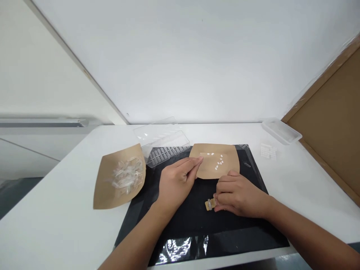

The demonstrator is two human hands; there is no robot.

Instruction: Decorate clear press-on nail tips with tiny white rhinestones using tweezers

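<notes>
My left hand (179, 178) is closed in a pinch at the left edge of a brown paper tray (206, 172). Whatever its fingertips hold is too small or hidden to make out. Several small white oval pieces (220, 162) are scattered over that tray. Below it, my right hand (239, 195) is closed on a small tan strip (207, 205), whose left end sticks out past the fingers. A small clear piece (209, 204) lies across this end. The rest of the strip is hidden by the fingers.
To the left, a larger brown paper tray (102, 195) holds a heap of clear nail tips (128, 176). Clear plastic cases (165, 140) lie behind the black mat (191, 221), one with rows of nail tips. A translucent box (281, 131) stands beside a cardboard panel (332, 123).
</notes>
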